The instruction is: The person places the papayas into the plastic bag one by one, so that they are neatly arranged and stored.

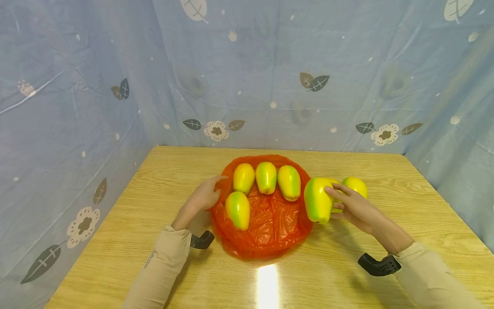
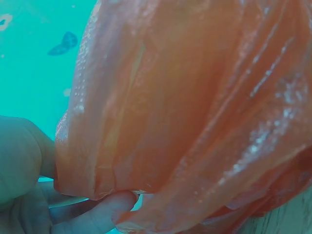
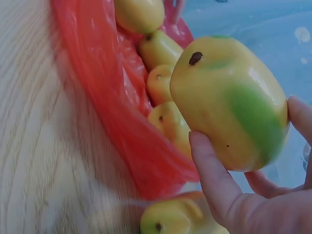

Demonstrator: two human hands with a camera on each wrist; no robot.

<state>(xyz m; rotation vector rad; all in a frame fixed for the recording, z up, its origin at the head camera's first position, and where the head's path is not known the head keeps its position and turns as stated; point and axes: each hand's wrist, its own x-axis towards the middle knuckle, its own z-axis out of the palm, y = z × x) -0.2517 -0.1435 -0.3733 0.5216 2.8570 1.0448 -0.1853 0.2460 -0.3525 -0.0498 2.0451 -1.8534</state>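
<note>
A yellow-green papaya [image 1: 317,200] is held in my right hand [image 1: 359,210], up by the right rim of a red plastic bag [image 1: 266,240]. Fingers and thumb grip its sides in the right wrist view, where the dark stem spot on the papaya [image 3: 229,102] faces away from the palm. The bag lies wide open on the table, with several similar papayas [image 1: 266,177] inside along its back and left. At the left rim, my left hand [image 1: 202,197] holds the bag's edge; its thumb and fingers lie about the thin film [image 2: 141,122].
More papayas rest on the wooden table [image 1: 417,201] right of the bag, one [image 1: 355,185] in plain sight and another partly behind the right hand. A patterned blue cloth [image 1: 247,77] hangs around the back and sides. Light glares off the table's front middle.
</note>
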